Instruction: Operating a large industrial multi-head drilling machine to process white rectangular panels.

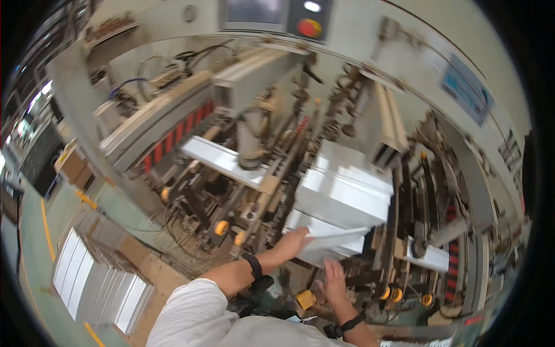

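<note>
L hand (pixel 293 243) clamped on white panel (pixel 338 238) near end | long axis L-R, far end toward machine (pixel 404 191) | R hand (pixel 334 281) fingers apart, below panel, not touching

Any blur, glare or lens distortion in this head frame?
Head view: strong fisheye bending with a black rim; motion blur smears the right hand and the machine's parts; the white rectangular panel is glary, nearly washed out; left hand fairly sharp.

A panel (pixel 341 188) lies on the machine bed (pixel 260 191), right of the feed rollers (pixel 222 227). Both hands (pixel 295 243) (pixel 334 281) meet its near edge. Stacked panels (pixel 98 277) sit on the floor, far left.
</note>
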Tool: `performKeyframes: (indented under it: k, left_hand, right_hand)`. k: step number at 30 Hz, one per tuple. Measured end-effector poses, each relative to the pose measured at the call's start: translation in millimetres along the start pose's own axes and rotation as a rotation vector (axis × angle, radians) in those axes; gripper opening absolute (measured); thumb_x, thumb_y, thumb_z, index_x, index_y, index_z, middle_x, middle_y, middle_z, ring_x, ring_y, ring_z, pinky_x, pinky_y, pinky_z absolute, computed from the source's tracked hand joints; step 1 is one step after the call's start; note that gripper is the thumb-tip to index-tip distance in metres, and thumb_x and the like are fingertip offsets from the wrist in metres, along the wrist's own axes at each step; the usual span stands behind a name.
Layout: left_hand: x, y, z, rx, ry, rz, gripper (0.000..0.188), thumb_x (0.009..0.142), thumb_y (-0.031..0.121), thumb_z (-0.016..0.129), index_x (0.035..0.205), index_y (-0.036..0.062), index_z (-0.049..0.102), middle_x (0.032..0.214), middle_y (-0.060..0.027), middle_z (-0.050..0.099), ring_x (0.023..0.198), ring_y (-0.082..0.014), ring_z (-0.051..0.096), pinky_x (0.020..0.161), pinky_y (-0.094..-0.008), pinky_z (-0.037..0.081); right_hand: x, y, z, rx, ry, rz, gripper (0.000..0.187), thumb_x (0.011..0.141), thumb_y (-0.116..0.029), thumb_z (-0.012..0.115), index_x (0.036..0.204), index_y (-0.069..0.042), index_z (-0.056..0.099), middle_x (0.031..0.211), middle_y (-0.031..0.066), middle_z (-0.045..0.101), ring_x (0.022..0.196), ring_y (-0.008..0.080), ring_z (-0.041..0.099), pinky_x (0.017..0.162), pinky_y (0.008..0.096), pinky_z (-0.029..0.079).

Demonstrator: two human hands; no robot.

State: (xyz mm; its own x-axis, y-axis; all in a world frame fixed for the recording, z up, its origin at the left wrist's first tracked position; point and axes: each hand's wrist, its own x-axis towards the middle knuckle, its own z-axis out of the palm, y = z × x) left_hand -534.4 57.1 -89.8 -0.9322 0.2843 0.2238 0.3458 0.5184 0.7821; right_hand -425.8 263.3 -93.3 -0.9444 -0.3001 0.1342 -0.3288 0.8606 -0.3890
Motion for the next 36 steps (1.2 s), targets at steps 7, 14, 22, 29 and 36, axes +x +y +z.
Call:
performKeyframes:
  k: [7, 14, 22, 29, 36]
  left_hand:
    - [-74.4, -32.4, -181.2, -0.78, -0.057, -0.406, 0.03, 0.085, 0.03, 0.057, 0.091, 0.0006, 0.061, 0.075, -0.0049, 0.06, 0.062, -0.0125, 0.056, 0.053, -0.0275, 0.046]
    - [-124.5, -75.9, -313.4, -0.938, -0.011, -0.434, 0.031, 0.088, 0.032, 0.054, 0.086, 0.0021, 0.06, 0.078, -0.0034, 0.061, 0.067, -0.0091, 0.059, 0.056, -0.0222, 0.049]
    - [-161.6, -151.8, -279.2, -1.598, 0.598, -0.427, 0.044, 0.089, 0.043, 0.046, 0.093, 0.0004, 0.055, 0.084, -0.0136, 0.063, 0.07, -0.0229, 0.063, 0.062, -0.03, 0.054]
    - [-245.2, -186.6, -198.6, -1.798, 0.604, -0.787, 0.029, 0.09, 0.031, 0.049, 0.098, 0.0036, 0.056, 0.092, -0.0101, 0.063, 0.082, -0.0213, 0.062, 0.073, -0.0309, 0.052]
    - [-188.4, -174.2, -209.0, -1.715, 0.492, -0.801, 0.028, 0.088, 0.026, 0.051, 0.106, 0.0041, 0.053, 0.102, -0.011, 0.059, 0.095, -0.0232, 0.057, 0.082, -0.0341, 0.047]
  right_hand:
    - [87.0, -112.7, -72.6, -0.187, -0.074, -0.546, 0.08, 0.056, -0.034, 0.079, 0.126, -0.019, 0.044, 0.133, 0.0229, 0.029, 0.125, 0.0447, 0.025, 0.099, 0.0568, 0.023]
    - [190.9, -244.2, -43.0, -0.212, -0.122, -0.952, 0.068, 0.065, -0.038, 0.071, 0.126, -0.021, 0.045, 0.124, 0.0228, 0.038, 0.112, 0.0411, 0.039, 0.094, 0.0478, 0.034]
    - [288.2, -280.0, 57.2, -0.259, 0.138, -0.667, 0.058, 0.076, -0.037, 0.063, 0.126, -0.014, 0.043, 0.111, 0.0244, 0.043, 0.095, 0.04, 0.044, 0.084, 0.0475, 0.037]
    - [383.6, -264.2, 92.6, -0.384, 0.165, -0.354, 0.053, 0.079, -0.046, 0.055, 0.128, -0.03, 0.041, 0.116, 0.0165, 0.043, 0.107, 0.0356, 0.041, 0.093, 0.053, 0.028]
    - [407.1, -285.1, 86.1, -0.275, -0.02, -0.355, 0.062, 0.073, -0.047, 0.06, 0.13, -0.03, 0.04, 0.106, 0.0203, 0.045, 0.1, 0.0368, 0.043, 0.083, 0.0461, 0.032]
